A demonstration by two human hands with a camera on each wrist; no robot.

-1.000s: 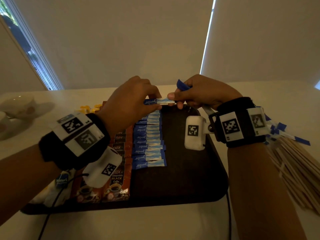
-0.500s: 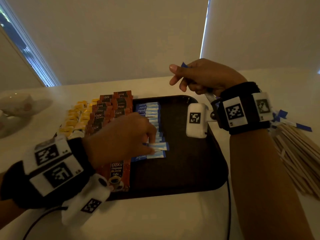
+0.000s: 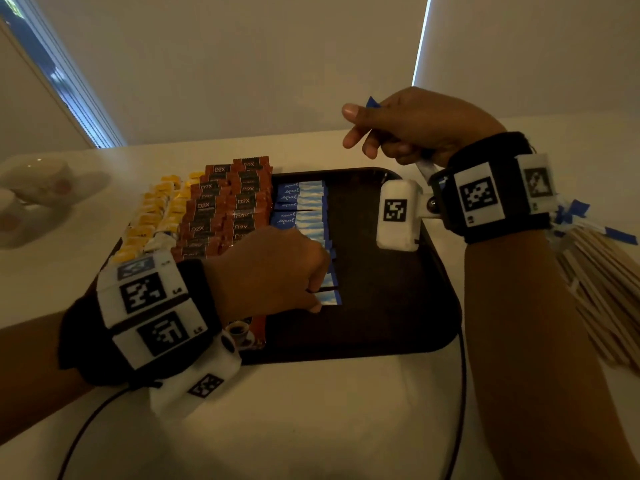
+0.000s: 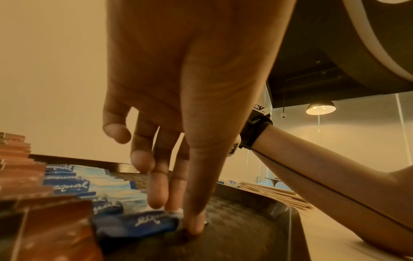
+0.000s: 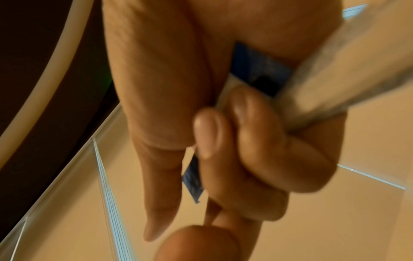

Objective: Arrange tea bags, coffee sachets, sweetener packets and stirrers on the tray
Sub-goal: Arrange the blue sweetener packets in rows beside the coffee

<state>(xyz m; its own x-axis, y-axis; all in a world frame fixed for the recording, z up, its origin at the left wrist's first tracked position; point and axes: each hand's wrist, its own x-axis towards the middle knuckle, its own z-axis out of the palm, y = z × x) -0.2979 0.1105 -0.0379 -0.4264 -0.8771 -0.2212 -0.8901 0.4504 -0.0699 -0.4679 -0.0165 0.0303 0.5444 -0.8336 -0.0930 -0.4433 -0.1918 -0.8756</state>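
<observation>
A dark tray point(image 3: 398, 323) holds yellow tea bags point(image 3: 152, 216), brown coffee sachets point(image 3: 228, 209) and a column of blue sweetener packets point(image 3: 304, 202). My left hand point(image 3: 317, 299) is down at the near end of that column. Its thumb and fingers pinch the right end of one sweetener packet point(image 4: 138, 224), which lies on the tray floor. My right hand point(image 3: 360, 133) hovers above the tray's far right corner, its fingers curled round a small bundle of sweetener packets point(image 5: 257, 70). One blue corner point(image 3: 372, 102) pokes out above the knuckles.
A pile of wooden stirrers point(image 3: 602, 292) with blue tags lies on the table right of the tray. White cups point(image 3: 38, 188) stand at the far left. A black cable point(image 3: 462, 393) runs down past the tray's right edge. The tray's right half is bare.
My left hand took one packet from the right hand and carried it back to the near end of the blue column, down onto the tray. The right hand rose slightly.
</observation>
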